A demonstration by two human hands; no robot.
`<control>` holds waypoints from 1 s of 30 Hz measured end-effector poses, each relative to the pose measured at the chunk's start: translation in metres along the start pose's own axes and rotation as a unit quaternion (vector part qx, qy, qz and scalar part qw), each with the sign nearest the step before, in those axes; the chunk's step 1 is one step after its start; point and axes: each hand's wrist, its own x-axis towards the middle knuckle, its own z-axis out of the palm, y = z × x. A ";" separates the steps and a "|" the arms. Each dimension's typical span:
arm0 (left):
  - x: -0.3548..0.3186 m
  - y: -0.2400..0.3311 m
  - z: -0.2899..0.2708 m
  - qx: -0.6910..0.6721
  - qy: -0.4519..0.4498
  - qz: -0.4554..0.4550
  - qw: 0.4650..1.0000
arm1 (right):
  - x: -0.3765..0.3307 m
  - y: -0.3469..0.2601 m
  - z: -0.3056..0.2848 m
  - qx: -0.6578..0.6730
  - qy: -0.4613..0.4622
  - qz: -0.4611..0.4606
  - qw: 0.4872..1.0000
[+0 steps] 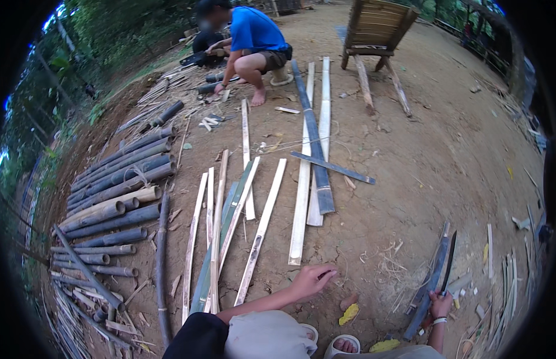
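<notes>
My left hand (313, 282) hovers over the dirt in front of my knees, fingers curled in, and nothing shows in them. At the lower right, my right hand (440, 304) grips a long knife (450, 262) with a dark, narrow blade that points up and away from me. Its handle is mostly hidden by my fingers. Just left of the knife, dark bamboo strips (430, 281) lie on the ground. Nearest to my left hand, the end of a pale split bamboo strip (297, 239) lies on the soil.
Split strips (263, 239) fan out at centre left. Bamboo poles (125, 173) are piled at the left. A person in a blue shirt (254, 33) crouches on a stool ahead. A slatted bamboo chair (378, 27) stands far right; shavings (390, 263) and thin strips (508, 293) lie nearer.
</notes>
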 end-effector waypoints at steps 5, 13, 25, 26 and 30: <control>0.009 -0.020 -0.010 -0.039 0.008 -0.058 0.998 | -0.021 -0.046 -0.013 -0.093 0.001 0.103 0.990; 0.052 -0.037 -0.005 -0.073 -0.055 -0.015 0.996 | -0.042 -0.027 -0.007 -0.139 0.037 -0.044 0.989; 0.190 -0.096 -0.055 0.033 -0.045 -0.034 0.998 | -0.069 -0.071 0.017 -0.248 0.183 -0.062 0.949; 0.196 -0.134 -0.063 0.031 -0.002 -0.059 0.998 | -0.069 -0.077 0.017 -0.225 0.133 -0.016 0.965; 0.276 -0.202 -0.101 0.188 0.112 -0.074 0.973 | -0.043 -0.078 0.045 -0.172 0.034 0.094 0.980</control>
